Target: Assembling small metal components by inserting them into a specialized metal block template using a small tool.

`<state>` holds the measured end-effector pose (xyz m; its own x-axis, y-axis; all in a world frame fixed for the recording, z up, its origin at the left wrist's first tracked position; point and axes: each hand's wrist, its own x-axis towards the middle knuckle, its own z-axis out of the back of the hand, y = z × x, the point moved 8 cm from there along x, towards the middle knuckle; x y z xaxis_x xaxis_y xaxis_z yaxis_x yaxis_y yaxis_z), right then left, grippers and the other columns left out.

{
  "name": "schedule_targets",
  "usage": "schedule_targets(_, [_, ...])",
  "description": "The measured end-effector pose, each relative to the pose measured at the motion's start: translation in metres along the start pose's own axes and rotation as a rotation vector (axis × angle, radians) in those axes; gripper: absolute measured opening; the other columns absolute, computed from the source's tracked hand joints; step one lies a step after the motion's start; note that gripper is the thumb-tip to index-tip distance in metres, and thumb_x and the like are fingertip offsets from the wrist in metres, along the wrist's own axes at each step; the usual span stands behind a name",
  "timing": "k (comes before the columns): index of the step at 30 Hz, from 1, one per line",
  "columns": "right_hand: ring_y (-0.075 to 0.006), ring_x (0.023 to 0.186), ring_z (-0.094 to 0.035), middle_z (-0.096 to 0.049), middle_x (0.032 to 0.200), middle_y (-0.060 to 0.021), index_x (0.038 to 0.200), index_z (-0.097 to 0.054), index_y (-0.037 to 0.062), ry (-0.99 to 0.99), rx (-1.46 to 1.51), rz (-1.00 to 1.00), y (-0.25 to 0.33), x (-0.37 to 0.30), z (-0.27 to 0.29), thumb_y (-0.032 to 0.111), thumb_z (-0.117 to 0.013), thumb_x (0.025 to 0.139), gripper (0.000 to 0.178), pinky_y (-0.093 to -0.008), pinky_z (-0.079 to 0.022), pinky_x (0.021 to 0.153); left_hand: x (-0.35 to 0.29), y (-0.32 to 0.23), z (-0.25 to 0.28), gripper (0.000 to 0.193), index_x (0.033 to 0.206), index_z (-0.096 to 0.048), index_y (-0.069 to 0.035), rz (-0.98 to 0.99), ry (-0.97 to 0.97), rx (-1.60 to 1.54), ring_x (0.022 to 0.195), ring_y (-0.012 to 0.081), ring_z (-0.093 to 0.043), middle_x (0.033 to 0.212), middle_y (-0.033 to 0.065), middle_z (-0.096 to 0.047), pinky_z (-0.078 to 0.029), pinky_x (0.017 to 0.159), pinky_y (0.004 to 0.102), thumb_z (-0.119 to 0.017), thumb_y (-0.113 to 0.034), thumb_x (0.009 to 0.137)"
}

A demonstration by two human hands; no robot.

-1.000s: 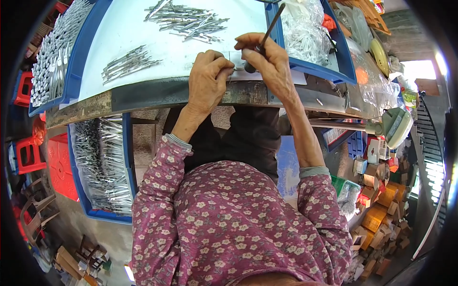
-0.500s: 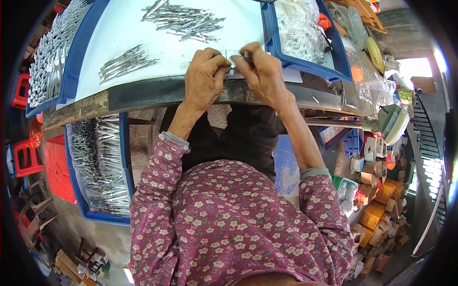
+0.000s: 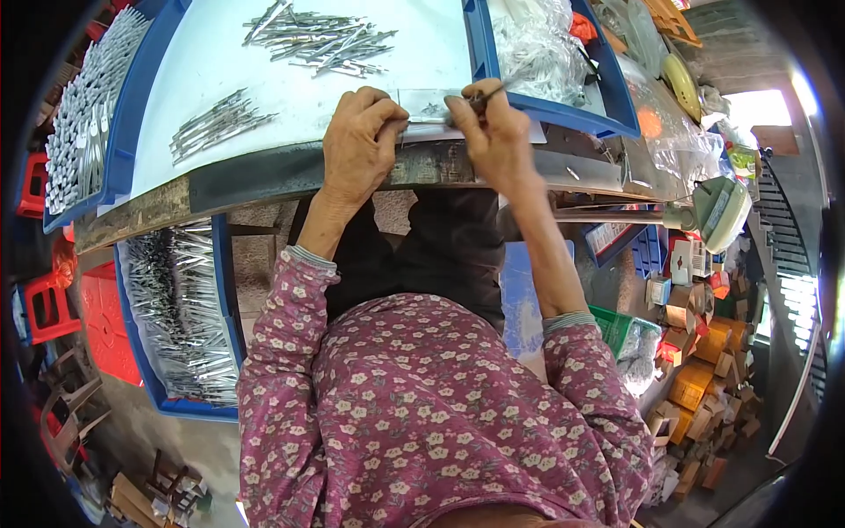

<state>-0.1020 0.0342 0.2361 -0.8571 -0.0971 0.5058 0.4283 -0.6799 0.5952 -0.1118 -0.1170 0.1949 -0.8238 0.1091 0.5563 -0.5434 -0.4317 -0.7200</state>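
At the front edge of the white worktop (image 3: 207,62), my left hand (image 3: 356,145) is closed, thumb and forefinger pinched on a thin metal rod that is mostly hidden. My right hand (image 3: 499,141), to the right of it, is curled around a slim dark tool (image 3: 495,91); its kind cannot be made out. Small metal bits (image 3: 431,109) lie on the worktop between the hands. Beyond them spreads a loose heap of thin silvery metal rods (image 3: 326,42). A smaller bunch of similar rods (image 3: 220,123) lies to the left.
A blue tray (image 3: 123,145) packed with white-tipped rods stands at the left, and another blue tray (image 3: 563,113) with clear plastic bags at the right. Below the table edge, a blue crate (image 3: 229,308) holds many metal rods. A lamp head (image 3: 722,220) juts out at the right.
My hands have moved apart, the right one slightly rightward. The dark tool in my right hand shows more plainly. The whole view has shifted a little to the left.
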Motion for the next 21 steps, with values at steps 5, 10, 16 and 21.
schedule_targets(5, [-0.0324, 0.056, -0.058, -0.056, 0.06, -0.0168, 0.087, -0.053, -0.0019, 0.08, -0.016, -0.133, -0.008, 0.004, 0.008, 0.021, -0.061, 0.085, 0.025, -0.0369, -0.043, 0.051, -0.001, -0.002, 0.003, 0.003, 0.076, -0.063, -0.004, -0.021, -0.007, 0.018, 0.078, 0.0219, -0.052, 0.08, 0.0045, -0.056, -0.044, 0.066, 0.0318, -0.063, -0.003, 0.073])
schedule_targets(10, [-0.0199, 0.057, -0.06, -0.061, 0.063, -0.0129, 0.09, -0.054, -0.0011, -0.025, 0.179, -0.039, 0.023, 0.015, 0.017, 0.022, -0.061, 0.086, 0.024, -0.0303, -0.045, 0.053, -0.004, 0.002, 0.003, 0.008, 0.079, -0.063, -0.002, 0.038, 0.027, -0.008, 0.082, 0.0235, -0.053, 0.083, 0.0078, -0.057, -0.043, 0.07, 0.0315, -0.064, 0.0, 0.071])
schedule_targets(16, [-0.038, 0.06, -0.058, -0.058, 0.063, -0.0193, 0.089, -0.05, 0.0001, 0.156, -0.119, 0.051, 0.018, 0.009, -0.023, 0.023, -0.058, 0.085, 0.025, -0.043, -0.043, 0.051, 0.002, 0.0, -0.001, 0.008, 0.079, -0.062, -0.001, 0.014, 0.033, -0.003, 0.083, 0.0243, -0.053, 0.083, 0.0082, -0.057, -0.043, 0.071, 0.0319, -0.063, 0.0, 0.071])
schedule_targets(21, [-0.0297, 0.059, -0.061, -0.061, 0.065, -0.0145, 0.093, -0.053, -0.001, 0.006, 0.025, -0.064, 0.004, 0.001, 0.004, 0.024, -0.063, 0.084, 0.028, -0.0364, -0.045, 0.053, -0.001, -0.003, 0.002, 0.007, 0.078, -0.062, -0.003, -0.027, 0.004, 0.006, 0.081, 0.0251, -0.052, 0.082, 0.0077, -0.056, -0.043, 0.071, 0.0331, -0.063, -0.001, 0.071])
